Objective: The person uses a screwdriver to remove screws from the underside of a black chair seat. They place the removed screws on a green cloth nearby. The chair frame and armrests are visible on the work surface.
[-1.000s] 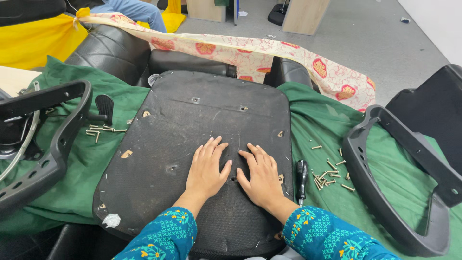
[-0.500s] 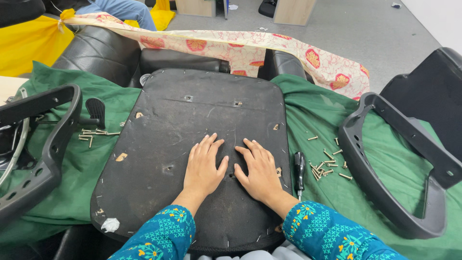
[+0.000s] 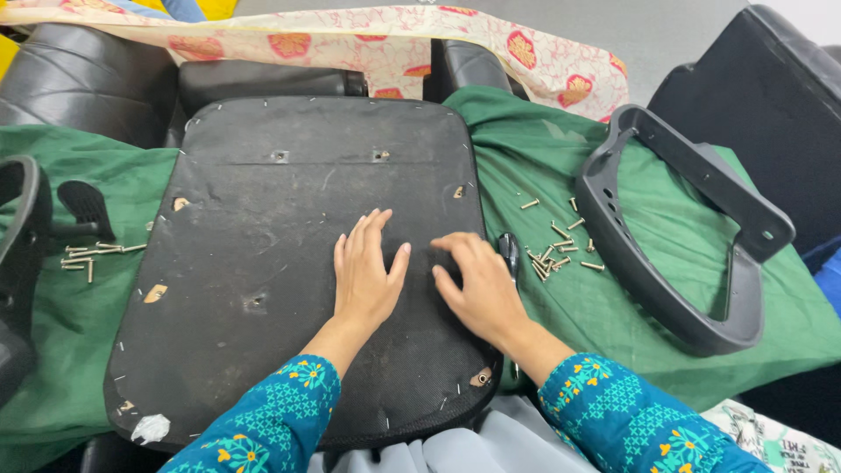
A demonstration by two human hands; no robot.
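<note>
Both my hands lay on the black underside of an office chair seat pan (image 3: 263,236), which sat upturned in front of me across a green cloth (image 3: 543,298). My left hand (image 3: 366,278) rested flat, palm down, fingers straight and slightly spread, holding nothing. My right hand (image 3: 477,287) was just beside it, palm down too, but with the fingers curled a little and the fingertips pressing the fabric near the seat pan's right edge; it gripped nothing either. The two hands were close together but not touching.

The seat pan filled the middle of the view, its covering stapled around the rim, with small mounting holes showing in the surface and a white scrap (image 3: 151,427) stuck at the near left corner. Right beside my right hand, on the cloth, lay a dark screwdriver (image 3: 508,252), partly hidden by my fingers. Beyond it a loose scatter of screws (image 3: 554,250) lay on the cloth, and further right a black plastic armrest frame (image 3: 674,228) lay flat. To the left of the seat pan was another small heap of screws (image 3: 88,256), a black knob-like part (image 3: 86,203) and the curve of a second armrest (image 3: 22,254) at the frame's edge. Behind the seat pan stood black leather cushions (image 3: 79,79) draped with a cream floral fabric (image 3: 368,44).
</note>
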